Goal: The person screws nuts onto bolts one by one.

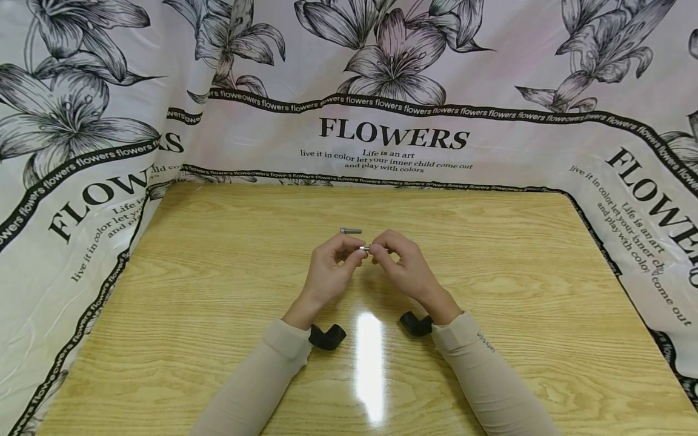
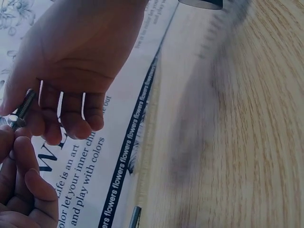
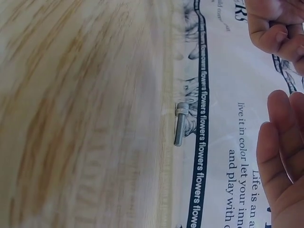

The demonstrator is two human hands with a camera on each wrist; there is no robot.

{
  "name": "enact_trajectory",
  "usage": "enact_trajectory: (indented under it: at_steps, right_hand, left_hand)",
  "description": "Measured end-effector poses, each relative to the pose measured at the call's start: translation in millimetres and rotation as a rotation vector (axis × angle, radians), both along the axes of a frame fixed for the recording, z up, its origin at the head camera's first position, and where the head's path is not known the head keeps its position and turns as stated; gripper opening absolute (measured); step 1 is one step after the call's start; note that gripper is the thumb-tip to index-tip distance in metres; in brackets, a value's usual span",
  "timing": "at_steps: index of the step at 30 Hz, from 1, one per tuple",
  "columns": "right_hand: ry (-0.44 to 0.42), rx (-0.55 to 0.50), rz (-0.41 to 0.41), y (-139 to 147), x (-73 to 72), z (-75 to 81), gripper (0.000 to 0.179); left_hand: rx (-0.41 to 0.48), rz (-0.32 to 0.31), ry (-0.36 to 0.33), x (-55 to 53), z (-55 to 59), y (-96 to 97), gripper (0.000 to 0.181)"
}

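Note:
A small metal bolt [image 2: 27, 102] is held between both hands. My left hand [image 1: 329, 269] pinches its wider end with thumb and forefinger. My right hand [image 1: 406, 266] pinches the threaded shank, whose tip shows beside its fingers in the left wrist view. Around the wider end is a shiny nut-like piece [image 2: 17, 121], partly covered by fingertips. The right hand's other fingers [image 2: 71, 121] bend loosely below the bolt. A second bolt [image 1: 351, 231] lies on the table just beyond the left hand, head to the left, with a band close under its head [image 3: 182, 108].
Both hands are above a wood-grain table [image 1: 245, 242]. A white curtain printed with flowers [image 1: 392, 139] hangs along its back and both sides. Black wrist-worn cameras [image 1: 327, 337] jut inward below each hand. Bright glare [image 1: 369, 363] marks the table's front middle.

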State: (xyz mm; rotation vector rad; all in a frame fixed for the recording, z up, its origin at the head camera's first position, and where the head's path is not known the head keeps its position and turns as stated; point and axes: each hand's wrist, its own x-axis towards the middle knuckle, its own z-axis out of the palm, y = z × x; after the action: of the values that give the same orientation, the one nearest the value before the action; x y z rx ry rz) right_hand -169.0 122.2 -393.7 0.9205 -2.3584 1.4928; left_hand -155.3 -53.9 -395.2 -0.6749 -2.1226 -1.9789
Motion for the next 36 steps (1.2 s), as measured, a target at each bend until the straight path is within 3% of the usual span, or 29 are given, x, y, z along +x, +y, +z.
enact_trajectory:
  at_steps: [4,8,16,24,29,36]
  right_hand:
    - [-0.037,-0.014,0.004,0.7,1.2,0.7,0.008]
    - [-0.062,-0.033,0.026,2.1,1.5,-0.2,0.021]
    - [-0.005,-0.007,0.023,0.3,0.6,0.1,0.007]
    - [-0.035,0.003,0.004,0.5,1.4,0.6,0.006]
    - [-0.058,-0.034,0.031,1.8,0.9,-1.4,0.022]
    - [-0.012,-0.036,0.052,1.3,-0.4,-2.0,0.012]
  left_hand:
    - [0.004,-0.001,-0.003,0.0,0.1,-0.4,0.011]
    - [0.013,-0.006,-0.004,-0.3,-0.3,-0.3,0.012]
    - [-0.003,0.002,-0.002,-0.1,-0.1,-0.1,0.011]
    - [-0.010,0.008,-0.004,-0.4,-1.4,0.1,0.011]
    - [-0.001,0.010,-0.008,-0.8,-0.7,0.4,0.011]
    - [-0.005,0.009,-0.012,-0.4,0.2,0.2,0.011]
